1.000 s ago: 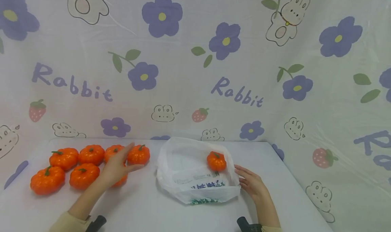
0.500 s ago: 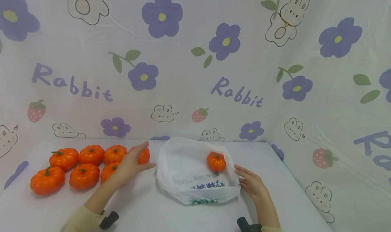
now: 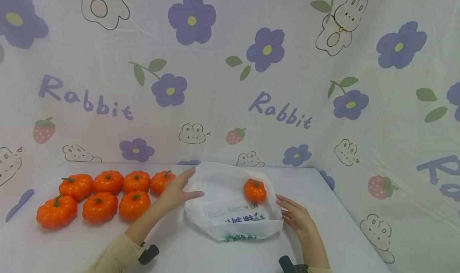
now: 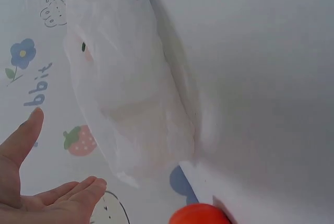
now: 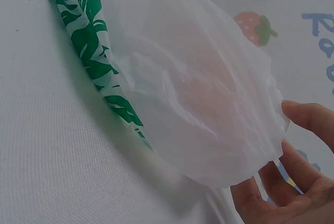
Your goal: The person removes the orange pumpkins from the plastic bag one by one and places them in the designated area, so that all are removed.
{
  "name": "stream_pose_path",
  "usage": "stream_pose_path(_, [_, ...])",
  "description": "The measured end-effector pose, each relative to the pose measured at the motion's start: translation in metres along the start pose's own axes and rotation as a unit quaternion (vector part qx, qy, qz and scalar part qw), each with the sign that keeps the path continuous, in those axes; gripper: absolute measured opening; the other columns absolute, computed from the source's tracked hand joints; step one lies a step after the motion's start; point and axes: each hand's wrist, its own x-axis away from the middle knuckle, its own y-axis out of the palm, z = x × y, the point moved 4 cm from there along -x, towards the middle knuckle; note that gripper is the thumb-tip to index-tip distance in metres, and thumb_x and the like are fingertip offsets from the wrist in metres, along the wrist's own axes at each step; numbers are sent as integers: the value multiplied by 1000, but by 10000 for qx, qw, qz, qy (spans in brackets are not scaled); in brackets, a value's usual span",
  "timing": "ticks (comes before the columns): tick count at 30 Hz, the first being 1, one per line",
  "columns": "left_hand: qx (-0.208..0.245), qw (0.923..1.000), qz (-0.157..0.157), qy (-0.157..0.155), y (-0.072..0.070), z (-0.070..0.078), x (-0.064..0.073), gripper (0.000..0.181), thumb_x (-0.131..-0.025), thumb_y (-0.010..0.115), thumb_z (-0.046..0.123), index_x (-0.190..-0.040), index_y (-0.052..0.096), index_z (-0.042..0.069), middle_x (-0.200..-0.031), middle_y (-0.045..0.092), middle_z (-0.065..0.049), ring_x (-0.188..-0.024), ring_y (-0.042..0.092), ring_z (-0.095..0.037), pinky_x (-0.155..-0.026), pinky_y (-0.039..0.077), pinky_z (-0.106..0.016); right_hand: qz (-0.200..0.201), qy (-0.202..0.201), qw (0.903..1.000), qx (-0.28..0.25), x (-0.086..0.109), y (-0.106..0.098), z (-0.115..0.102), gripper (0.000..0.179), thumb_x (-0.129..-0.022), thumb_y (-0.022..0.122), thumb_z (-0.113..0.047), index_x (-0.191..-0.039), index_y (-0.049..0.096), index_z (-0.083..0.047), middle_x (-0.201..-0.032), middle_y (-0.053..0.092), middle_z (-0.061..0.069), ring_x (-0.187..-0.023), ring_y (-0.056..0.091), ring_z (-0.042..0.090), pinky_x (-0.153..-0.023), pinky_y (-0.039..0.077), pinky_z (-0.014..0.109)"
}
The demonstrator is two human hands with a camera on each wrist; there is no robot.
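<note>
A white plastic bag lies with its mouth spread wide on the white table. One small orange pumpkin sits in its right part. My left hand is at the bag's left rim, thumb and fingers spread apart and holding nothing; the left wrist view shows the same spread hand beside the bag. At the other side, my right hand touches the bag's right edge with its fingers. In the right wrist view, those fingertips rest against the thin plastic.
Several orange pumpkins with green stems, such as a front one, stand in two rows on the left of the table. Behind the table hangs a white curtain printed with rabbits and purple flowers.
My left hand has moved right, from over the pumpkins to the bag's left rim, carrying nothing. The right hand has stayed at the bag, and the pumpkin in the bag has not moved.
</note>
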Motion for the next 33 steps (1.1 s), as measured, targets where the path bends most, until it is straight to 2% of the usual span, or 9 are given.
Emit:
stream_pose_path(8, [40, 9999, -138, -32, 26, 7, -10, 85, -82, 78, 32, -153, 33, 15, -156, 39, -11, -139, 44, -35, -107, 46, -47, -77, 1, 9999, -67, 0, 0, -1, 56, -91, 68, -31, -139, 53, -7, -142, 52, 8, -101, 59, 16, -100, 49, 28])
stream_pose_path(14, [250, 9994, -181, 135, 41, 11, -18, 86, -81, 79, 30, -152, 34, 12, -155, 40, -12, -140, 44, -33, -111, 43, -46, -99, -11, 10000, 4, 0, 1, -3, 54, -92, 67, -32, -139, 54, -8, -145, 50, 9, -104, 59, 17, -109, 46, 37])
stream_pose_path(18, [288, 9991, -227, 231, 51, 14, -23, 87, -81, 79, 30, -152, 33, 11, -155, 39, -13, -140, 44, -35, -111, 43, -47, -133, 4, 9999, -35, -1, 2, -4, 55, -91, 67, -33, -139, 54, -8, -143, 51, 8, -105, 58, 17, -106, 48, 34])
stream_pose_path(22, [230, 9989, -308, 258, 60, 17, -26, 88, -81, 79, 31, -152, 32, 11, -156, 39, -13, -140, 44, -35, -110, 44, -47, -120, -6, 9999, -69, -1, 1, -3, 56, -91, 68, -32, -139, 54, -7, -142, 51, 10, -103, 59, 17, -108, 47, 36])
stream_pose_path(27, [450, 9975, -503, 184, 73, 18, -28, 88, -82, 78, 32, -152, 32, 9, -156, 39, -13, -141, 42, -33, -112, 41, -46, -90, 3, 9999, -54, -1, 0, -1, 58, -91, 69, -33, -139, 53, -6, -145, 49, 12, -103, 60, 17, -114, 42, 43])
stream_pose_path(33, [738, 9954, -567, 247, 88, 21, -33, 86, -81, 79, 30, -149, 35, 3, -152, 43, -17, -141, 43, -32, -114, 40, -44, -70, -36, 10000, -47, -1, 0, 0, 56, -90, 69, -32, -138, 54, -6, -140, 53, 9, -102, 61, 17, -109, 47, 38])
